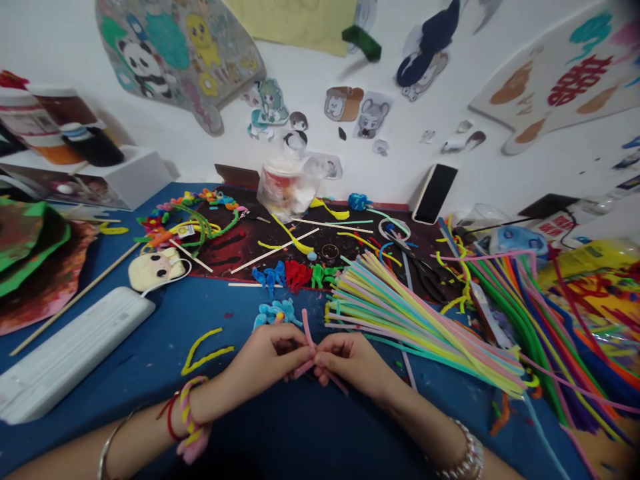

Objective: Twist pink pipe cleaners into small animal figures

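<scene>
A pink pipe cleaner (309,332) stands between the left hand (267,361) and the right hand (347,363), with one length rising above the knuckles and other ends poking out below the fingers; it should be light and soft, bending easily and keeping its bend, with a fuzzy surface that ought to grip the skin rather than slip, so the fingers can take it anywhere along its length, best close to the bend; both hands are curled and closed in toward each other, nearly touching, each grasping the pipe cleaner between thumb and fingers, though the exact finger placement is partly hidden; just beyond the hands lies a blue pipe-cleaner figure (274,313), and further ahead a row of small red, blue and green twisted figures (297,275); left of the left hand rest two bent yellow pipe cleaners (205,350) on the blue tabletop (125,393); right of the right hand fans a large bundle of pastel stems (425,327); a twisted pink-and-yellow band (190,420) circles the left wrist.
</scene>
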`<move>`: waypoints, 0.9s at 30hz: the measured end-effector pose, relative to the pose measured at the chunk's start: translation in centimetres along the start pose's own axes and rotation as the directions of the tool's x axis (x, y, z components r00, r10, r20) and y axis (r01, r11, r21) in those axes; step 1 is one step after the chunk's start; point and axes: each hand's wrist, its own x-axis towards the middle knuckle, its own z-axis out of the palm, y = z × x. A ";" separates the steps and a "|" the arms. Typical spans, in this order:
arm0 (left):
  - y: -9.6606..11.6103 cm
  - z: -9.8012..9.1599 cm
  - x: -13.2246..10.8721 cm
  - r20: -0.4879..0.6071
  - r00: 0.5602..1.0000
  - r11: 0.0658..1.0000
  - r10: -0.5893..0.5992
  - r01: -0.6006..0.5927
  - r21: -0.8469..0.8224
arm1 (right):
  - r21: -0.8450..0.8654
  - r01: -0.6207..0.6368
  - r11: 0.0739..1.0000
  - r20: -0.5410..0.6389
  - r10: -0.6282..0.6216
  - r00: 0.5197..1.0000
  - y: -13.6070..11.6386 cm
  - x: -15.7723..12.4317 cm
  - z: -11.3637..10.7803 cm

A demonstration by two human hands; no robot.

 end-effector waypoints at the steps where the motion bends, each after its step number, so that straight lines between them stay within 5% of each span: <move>1: 0.0 0.0 0.1 -0.001 1.000 1.000 -0.014 0.014 -0.023 | -0.006 0.004 1.000 -0.010 -0.004 1.000 0.1 0.0 0.1; 27: 0.2 -0.3 0.4 0.002 0.999 0.999 -0.050 0.050 -0.013 | 0.059 0.009 0.998 -0.020 -0.008 1.000 0.3 0.3 0.2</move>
